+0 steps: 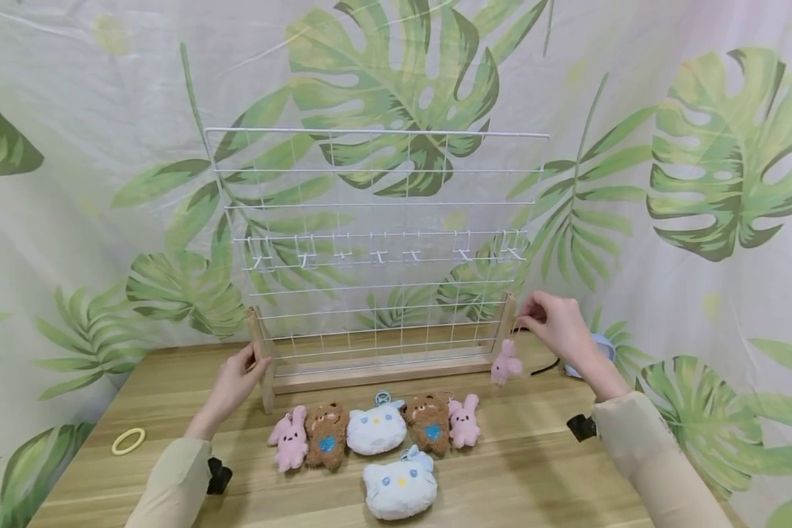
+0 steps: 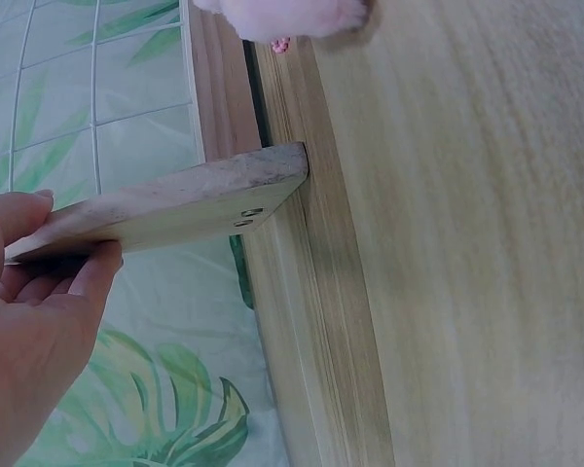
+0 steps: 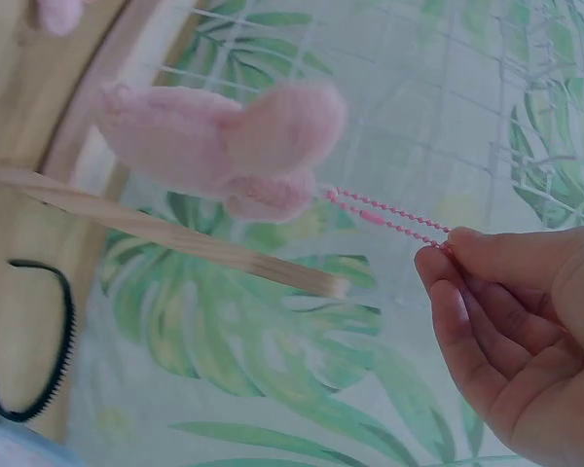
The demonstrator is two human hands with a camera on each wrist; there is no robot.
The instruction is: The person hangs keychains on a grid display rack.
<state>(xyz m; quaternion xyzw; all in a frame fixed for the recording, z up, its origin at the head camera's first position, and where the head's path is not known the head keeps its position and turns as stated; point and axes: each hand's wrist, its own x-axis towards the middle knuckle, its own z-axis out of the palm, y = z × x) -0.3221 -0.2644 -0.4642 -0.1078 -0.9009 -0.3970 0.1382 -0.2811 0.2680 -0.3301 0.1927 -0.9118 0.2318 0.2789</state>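
Between thumb and fingers my right hand point(image 1: 554, 323) pinches the pink bead chain point(image 3: 394, 226) of a pink plush bunny keychain point(image 1: 505, 363). The bunny dangles beside the right wooden post of a white wire grid rack point(image 1: 378, 133). My left hand point(image 1: 236, 380) grips the left wooden post point(image 2: 175, 199) of the rack, thumb on one side and fingers on the other. Several white hooks point(image 1: 378, 255) hang in a row across the grid. In front of the rack lie two pink bunnies point(image 1: 292, 440), two brown bears point(image 1: 327, 436) and a white cat plush point(image 1: 376, 429), with another white cat plush point(image 1: 401, 488) nearer.
A yellow ring point(image 1: 128, 441) lies at the table's left. Behind my right wrist is a pale blue object point(image 1: 603, 350), partly hidden. A black toothed headband point(image 3: 63, 341) lies near it. Leaf-print cloth point(image 1: 396, 73) hangs behind the wooden table point(image 1: 534, 469).
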